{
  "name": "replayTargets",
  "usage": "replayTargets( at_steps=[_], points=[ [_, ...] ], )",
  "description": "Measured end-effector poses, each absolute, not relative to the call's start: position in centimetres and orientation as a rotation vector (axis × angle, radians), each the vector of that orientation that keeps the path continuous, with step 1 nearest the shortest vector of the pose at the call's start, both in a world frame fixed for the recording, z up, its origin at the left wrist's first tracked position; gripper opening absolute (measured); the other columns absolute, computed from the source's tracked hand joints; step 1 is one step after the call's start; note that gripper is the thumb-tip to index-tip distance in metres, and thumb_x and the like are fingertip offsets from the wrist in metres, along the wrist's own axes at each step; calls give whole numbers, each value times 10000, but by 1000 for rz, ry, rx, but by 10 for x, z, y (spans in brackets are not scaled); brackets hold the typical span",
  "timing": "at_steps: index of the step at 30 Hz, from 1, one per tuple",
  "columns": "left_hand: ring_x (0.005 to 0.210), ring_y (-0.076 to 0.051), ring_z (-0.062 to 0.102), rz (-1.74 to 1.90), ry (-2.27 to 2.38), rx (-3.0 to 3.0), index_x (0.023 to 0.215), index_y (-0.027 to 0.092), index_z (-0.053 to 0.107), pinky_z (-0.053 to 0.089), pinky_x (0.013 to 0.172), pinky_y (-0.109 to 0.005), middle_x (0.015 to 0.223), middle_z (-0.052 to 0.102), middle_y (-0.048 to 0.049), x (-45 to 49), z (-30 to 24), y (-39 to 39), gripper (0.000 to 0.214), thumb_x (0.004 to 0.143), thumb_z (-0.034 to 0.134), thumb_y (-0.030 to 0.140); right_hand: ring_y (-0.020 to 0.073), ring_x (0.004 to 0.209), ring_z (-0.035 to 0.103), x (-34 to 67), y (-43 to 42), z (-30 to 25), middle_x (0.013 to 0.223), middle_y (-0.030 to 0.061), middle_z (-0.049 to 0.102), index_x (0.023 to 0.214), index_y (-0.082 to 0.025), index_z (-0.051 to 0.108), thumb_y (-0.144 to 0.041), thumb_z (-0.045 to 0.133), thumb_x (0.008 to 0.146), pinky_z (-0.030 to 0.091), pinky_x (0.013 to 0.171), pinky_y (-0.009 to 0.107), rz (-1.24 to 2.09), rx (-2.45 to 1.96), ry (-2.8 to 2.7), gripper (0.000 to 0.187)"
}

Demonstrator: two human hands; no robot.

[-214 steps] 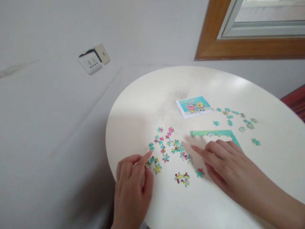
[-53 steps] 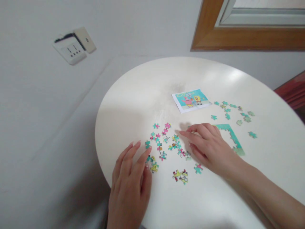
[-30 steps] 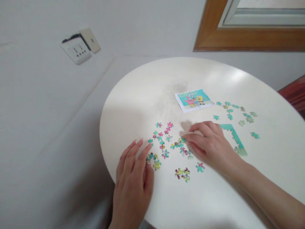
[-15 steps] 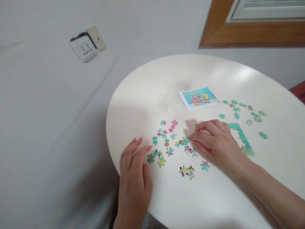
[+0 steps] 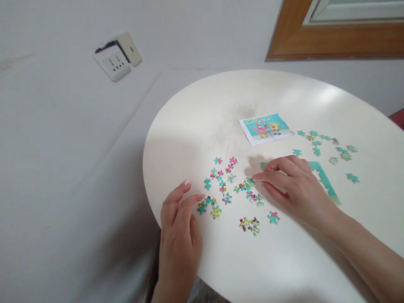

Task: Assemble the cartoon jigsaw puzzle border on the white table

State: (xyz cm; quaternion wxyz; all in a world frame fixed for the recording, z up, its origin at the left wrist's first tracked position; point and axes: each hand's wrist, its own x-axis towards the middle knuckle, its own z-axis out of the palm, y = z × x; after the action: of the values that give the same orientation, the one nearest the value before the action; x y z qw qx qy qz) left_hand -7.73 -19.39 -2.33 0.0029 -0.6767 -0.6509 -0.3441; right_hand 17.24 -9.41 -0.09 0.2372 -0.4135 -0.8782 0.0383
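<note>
My right hand [image 5: 292,185] reaches in from the right, its thumb and forefinger pinched at the right end of a small cluster of puzzle pieces [image 5: 243,185], on a piece mostly hidden by the fingertips. Part of a green puzzle border [image 5: 326,181] lies under and beyond that hand. At the table's left edge my left hand [image 5: 181,227] is open, fingers apart, holding nothing. Its forefinger is close to yellow and teal pieces [image 5: 216,211]. Two joined yellow and red pieces [image 5: 250,225] lie nearer me, with a teal and pink piece [image 5: 273,217] to their right.
Everything lies on a round white table [image 5: 195,113]. A picture card [image 5: 267,128] with cartoon figures lies beyond the hands. Loose green pieces [image 5: 316,150] are scattered at the right, pink ones [image 5: 232,161] at the left. A wall with a socket [image 5: 113,63] borders the table.
The view has shifted slightly, so the things appear a little further right and higher. My right fingertips have lifted a little at the cluster; my left hand stays by the table edge.
</note>
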Motion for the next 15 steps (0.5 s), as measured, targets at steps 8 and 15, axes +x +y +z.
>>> replayTargets(
  at_steps=[8, 15],
  points=[
    [1268, -273, 494, -928, -2080, -2116, 1191, 182, 562, 430, 1072, -466, 1316, 530, -127, -83, -17, -201, 225, 982, 480, 192, 217, 879, 549, 178, -95, 3, 953, 71, 641, 1016, -283, 758, -265, 561, 953, 392, 783, 381, 98, -1083, -2420, 207],
    [1122, -331, 519, -661, -2128, -2051, 1114, 215, 631, 456, 980, -536, 1156, 569, -124, -96, -19, -199, 329, 958, 531, 487, 219, 890, 563, 183, -98, 7, 981, 72, 644, 1043, -298, 750, -278, 552, 956, 396, 782, 383, 110, -1058, -2431, 217]
  ],
)
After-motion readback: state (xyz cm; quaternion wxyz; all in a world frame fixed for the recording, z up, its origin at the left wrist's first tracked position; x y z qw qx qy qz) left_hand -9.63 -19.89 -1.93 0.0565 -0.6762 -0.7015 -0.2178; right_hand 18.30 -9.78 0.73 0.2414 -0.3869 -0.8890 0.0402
